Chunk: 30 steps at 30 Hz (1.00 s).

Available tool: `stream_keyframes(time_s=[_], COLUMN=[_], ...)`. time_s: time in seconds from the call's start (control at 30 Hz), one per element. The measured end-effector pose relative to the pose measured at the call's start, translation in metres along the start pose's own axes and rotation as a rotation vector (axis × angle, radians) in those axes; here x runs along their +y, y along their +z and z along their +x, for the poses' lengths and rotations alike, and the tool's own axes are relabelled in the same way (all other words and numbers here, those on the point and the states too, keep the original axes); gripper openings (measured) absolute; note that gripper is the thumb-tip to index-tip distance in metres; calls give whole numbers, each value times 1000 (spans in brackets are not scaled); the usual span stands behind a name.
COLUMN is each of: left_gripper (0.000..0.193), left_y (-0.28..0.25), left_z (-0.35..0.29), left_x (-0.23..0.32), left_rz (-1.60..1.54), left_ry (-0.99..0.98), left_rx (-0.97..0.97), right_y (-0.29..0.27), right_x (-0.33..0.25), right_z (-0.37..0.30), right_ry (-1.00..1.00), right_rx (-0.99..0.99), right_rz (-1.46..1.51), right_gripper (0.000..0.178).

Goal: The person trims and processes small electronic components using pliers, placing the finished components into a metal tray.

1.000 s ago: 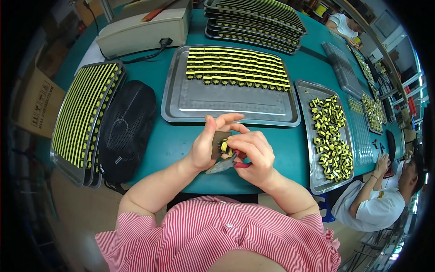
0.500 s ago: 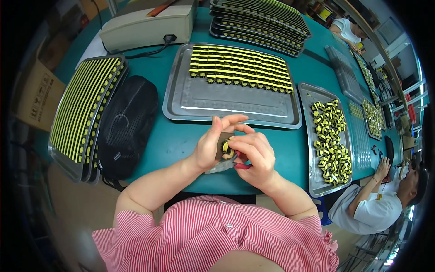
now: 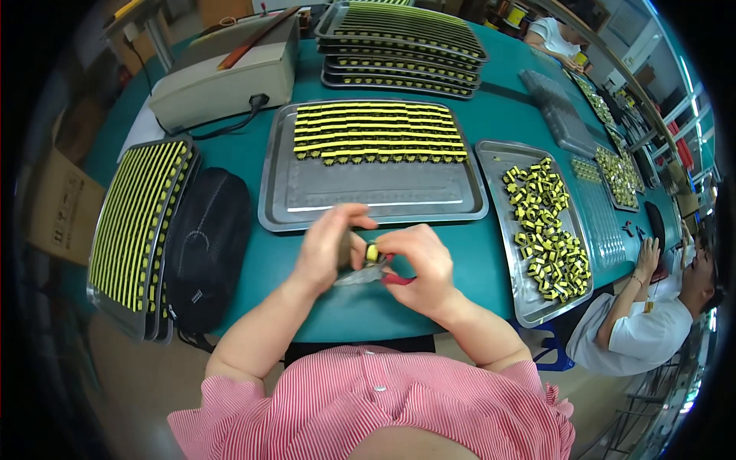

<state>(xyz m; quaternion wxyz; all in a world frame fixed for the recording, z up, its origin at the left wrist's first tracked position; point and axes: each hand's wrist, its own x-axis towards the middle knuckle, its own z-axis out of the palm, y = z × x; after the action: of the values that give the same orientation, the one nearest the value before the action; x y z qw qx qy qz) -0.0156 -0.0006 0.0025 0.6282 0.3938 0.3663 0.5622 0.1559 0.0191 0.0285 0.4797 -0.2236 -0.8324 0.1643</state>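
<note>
Just in front of the middle tray, my two hands meet over the table. My left hand [image 3: 326, 249] is closed, fingers curled around a flat brown piece [image 3: 344, 249]. Between the fingertips of both hands sits a small yellow-and-black coil-like part [image 3: 372, 252]; which hand bears it is hard to tell. My right hand [image 3: 422, 264] is closed around a tool with red handles [image 3: 397, 279], its working end mostly hidden. A crumpled, greyish translucent piece [image 3: 359, 276] shows below the part.
Rows of similar parts fill the back of the metal tray [image 3: 376, 192]. Loose parts lie heaped in the right tray [image 3: 529, 310]. Stacked trays [image 3: 402, 57] stand behind; a black case [image 3: 208, 238] and filled trays [image 3: 138, 230] flank the left. A co-worker [image 3: 644, 314] sits at right.
The view has shifted, so the trays appear moved. My left fingers have curled in toward the small part, and my right fingertips have drawn back slightly from it.
</note>
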Motion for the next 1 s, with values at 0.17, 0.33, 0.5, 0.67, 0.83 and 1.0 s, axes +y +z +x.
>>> stream_keyframes(time_s=[0.17, 0.33, 0.5, 0.67, 0.83, 1.0], left_gripper=[30, 36, 31, 24, 25, 29], left_y=[6, 18, 21, 8, -7, -17], left_z=[3, -1, 0, 5, 17, 34], left_x=[8, -4, 1, 3, 4, 23], left_rz=[209, 251, 159, 127, 31, 542], left_ry=[111, 223, 216, 241, 235, 196], left_rx=[91, -71, -88, 129, 252, 358], right_y=[-8, -2, 5, 0, -4, -7], right_x=[13, 18, 24, 25, 36, 40], right_z=[-2, -3, -8, -2, -2, -1], right_ry=[614, 1003, 1000, 1099, 1097, 1035], right_rx=[137, 47, -59, 49, 148, 172], right_rz=[497, 1108, 1362, 1246, 1080, 1013], right_gripper=[30, 33, 32, 29, 26, 24])
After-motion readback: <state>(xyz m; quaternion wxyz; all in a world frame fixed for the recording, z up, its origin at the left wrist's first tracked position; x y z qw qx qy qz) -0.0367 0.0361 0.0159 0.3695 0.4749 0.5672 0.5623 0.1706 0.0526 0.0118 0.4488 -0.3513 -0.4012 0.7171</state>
